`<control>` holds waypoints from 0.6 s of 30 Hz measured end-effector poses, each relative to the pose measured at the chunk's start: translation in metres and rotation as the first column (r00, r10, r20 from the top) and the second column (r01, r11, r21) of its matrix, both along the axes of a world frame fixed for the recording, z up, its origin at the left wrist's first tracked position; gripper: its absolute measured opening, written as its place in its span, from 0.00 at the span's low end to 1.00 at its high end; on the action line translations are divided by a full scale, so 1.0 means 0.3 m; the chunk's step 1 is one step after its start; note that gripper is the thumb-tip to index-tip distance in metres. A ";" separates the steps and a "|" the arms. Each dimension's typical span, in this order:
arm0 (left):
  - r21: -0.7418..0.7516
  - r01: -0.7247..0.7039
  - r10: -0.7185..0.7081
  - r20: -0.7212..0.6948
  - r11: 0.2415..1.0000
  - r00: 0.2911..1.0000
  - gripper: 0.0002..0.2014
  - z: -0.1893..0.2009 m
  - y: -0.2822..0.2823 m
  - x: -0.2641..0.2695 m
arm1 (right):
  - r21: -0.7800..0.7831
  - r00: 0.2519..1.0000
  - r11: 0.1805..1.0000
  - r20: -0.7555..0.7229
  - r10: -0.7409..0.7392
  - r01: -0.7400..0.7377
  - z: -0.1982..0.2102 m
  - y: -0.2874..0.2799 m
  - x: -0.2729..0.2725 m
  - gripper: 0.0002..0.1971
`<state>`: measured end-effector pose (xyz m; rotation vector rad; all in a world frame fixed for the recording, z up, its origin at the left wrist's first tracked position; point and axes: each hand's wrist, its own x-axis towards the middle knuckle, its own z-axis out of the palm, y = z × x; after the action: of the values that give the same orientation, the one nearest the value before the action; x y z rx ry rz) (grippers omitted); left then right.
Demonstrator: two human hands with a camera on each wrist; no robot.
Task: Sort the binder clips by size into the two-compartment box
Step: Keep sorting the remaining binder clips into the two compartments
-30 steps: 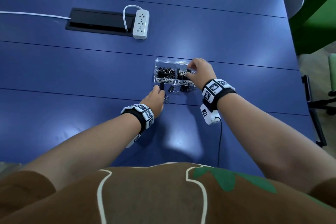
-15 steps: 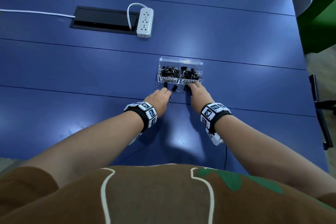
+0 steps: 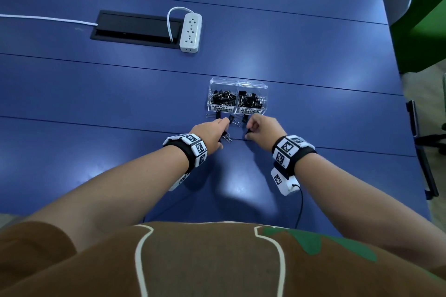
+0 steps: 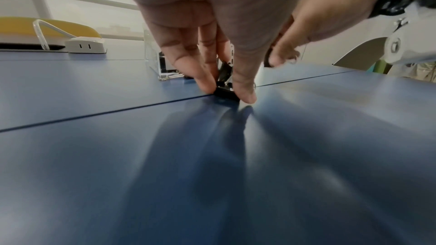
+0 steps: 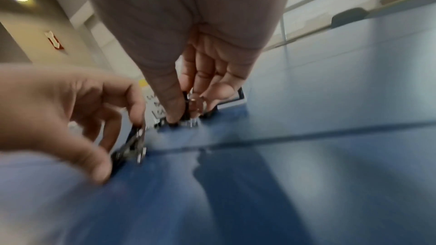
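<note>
Landmark: the two-compartment box, clear plastic, stands on the blue bench; every place below is told from it.

Left hand: on the near side of the box, toward its left half. Thumb and a finger come down on each side of a black clip that lies on the bench seam and pinch it, as the left wrist view shows.

Right hand: on the near side of the box, toward its right half. Its fingers are curled and pinch a second black clip; this view is blurred, so I cannot tell the size of this clip.

Loose clips: a few lie on the bench just in front of the box labels, between the two hands and the box.

Box content: the left compartment, labelled small, and the right one, labelled medium, both hold many black clips.

Handling: I judge a clip to be light, stiff and springy, with smooth metal and loose wire handles. It is better to take it by the black body from both sides; the handles swing and can slip.

Progress: it seems near the end, only few clips are outside.

Farther: a white power strip lies well behind the box.
</note>
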<state>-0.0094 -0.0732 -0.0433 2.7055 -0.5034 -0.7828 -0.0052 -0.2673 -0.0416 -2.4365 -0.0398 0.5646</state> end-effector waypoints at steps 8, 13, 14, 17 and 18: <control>-0.025 0.066 -0.067 -0.035 0.997 0.997 0.07 -0.029 0.002 -0.001 | -0.015 0.967 0.994 0.232 -0.102 0.109 0.114 -0.017 0.196 0.08; -0.043 -0.010 0.008 -0.050 0.999 0.999 0.06 -0.033 0.004 0.002 | -0.156 0.970 0.985 0.219 0.103 -0.069 0.104 0.052 0.149 0.11; -0.064 -0.044 0.042 -0.044 0.997 0.998 0.06 -0.027 0.001 0.004 | -0.218 0.978 0.966 0.119 0.170 -0.141 0.085 0.070 0.133 0.14; -0.206 -0.106 0.112 0.022 0.973 0.993 0.08 0.001 -0.018 0.023 | -0.315 0.970 0.919 -0.023 0.241 -0.236 0.006 0.087 0.075 0.16; -0.264 -0.114 0.132 0.054 0.958 0.990 0.09 0.014 -0.029 0.035 | -0.330 0.974 0.918 -0.012 0.228 -0.219 -0.020 0.083 0.057 0.14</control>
<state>0.0011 -0.0818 -0.0390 2.4985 -0.4163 -0.5461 0.0121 -0.2425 -0.0475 -2.7878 -0.2579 0.6864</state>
